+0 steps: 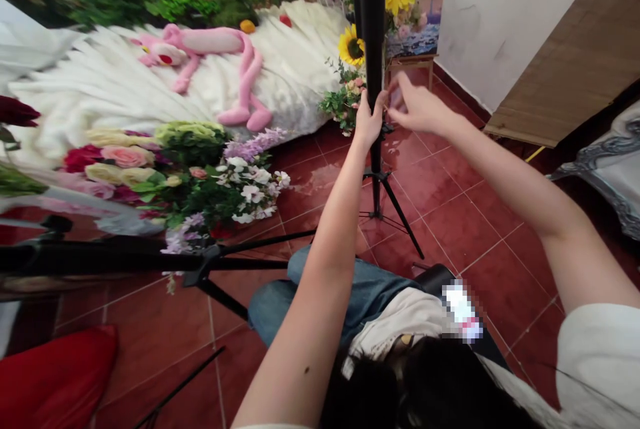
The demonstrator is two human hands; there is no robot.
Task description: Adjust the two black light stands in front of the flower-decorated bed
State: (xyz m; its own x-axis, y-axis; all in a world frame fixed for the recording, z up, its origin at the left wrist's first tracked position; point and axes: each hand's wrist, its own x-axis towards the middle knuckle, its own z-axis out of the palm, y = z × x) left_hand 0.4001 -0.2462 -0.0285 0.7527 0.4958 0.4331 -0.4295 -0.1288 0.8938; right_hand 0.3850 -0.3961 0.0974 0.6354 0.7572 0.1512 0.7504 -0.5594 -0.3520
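Observation:
A black light stand or tripod pole (374,36) rises upright in front of me, its legs (400,212) spread on the floor. My left hand (370,121) is wrapped around the pole at mid-height, with the thumb on the right side. Just right of the pole is my right hand (420,106), its fingers curved and apart, with the fingertips close to my left thumb. I make out nothing held in it; those fingertips are slightly blurred. Sunflowers (353,46) and small pink flowers stand right behind the pole.
A pink plush toy (213,41) lies on white fluffy cloth (300,49). Mixed artificial flowers (200,176) are at left, beside another black tripod (210,262) lying tilted. A lit, pixelated screen (463,309) is near the jeans (370,289). A brown board (555,49) leans at right.

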